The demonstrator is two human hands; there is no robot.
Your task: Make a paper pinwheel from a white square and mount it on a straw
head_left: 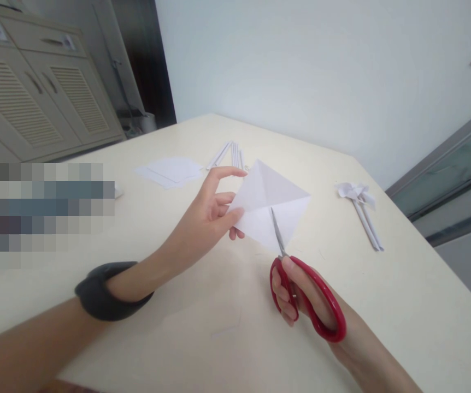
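A square of white paper (255, 218) with diagonal creases is pinched at its left corner by my left hand (217, 207), thumb on top and fingers beneath. My right hand (296, 289) grips a pair of scissors (329, 311) by its red handles. The blades point up and away from me, lying over the paper's near corner, with the tip close to where the creases cross. How far the blades are parted, I cannot tell. A black wristband (104, 292) is round my left wrist.
Several loose paper sheets (172, 170) and rolled paper sticks (235, 155) lie toward the back of the white table (170, 338). Folded paper pinwheels on sticks (362, 210) rest at the right. Thin paper scraps (227, 329) lie near me. A louvred cabinet (51, 93) stands at the left.
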